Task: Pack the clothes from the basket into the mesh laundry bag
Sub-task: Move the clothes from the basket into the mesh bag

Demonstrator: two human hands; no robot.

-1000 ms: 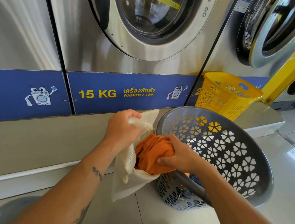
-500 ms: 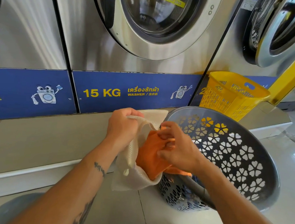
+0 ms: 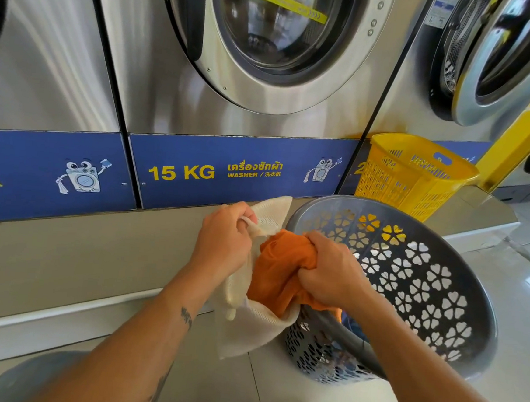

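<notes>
Change: right hand (image 3: pixel 331 271) regrips, now a fist bunching the orange garment (image 3: pixel 280 272) instead of spread over it.
Garment: half inside the mesh bag (image 3: pixel 257 327), tail trailing over the grey basket (image 3: pixel 441 278) rim.
Fingers: right closed on cloth; left hand (image 3: pixel 222 238) pinching the bag's mouth open.
Relation: bag opening lies just below-left of the right fist.

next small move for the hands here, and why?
Probably push down: the right hand grips the bunched orange garment, which sits only partly inside the cream mesh laundry bag, a fold trailing over the grey plastic basket's rim. The left hand holds the mouth open.
</notes>
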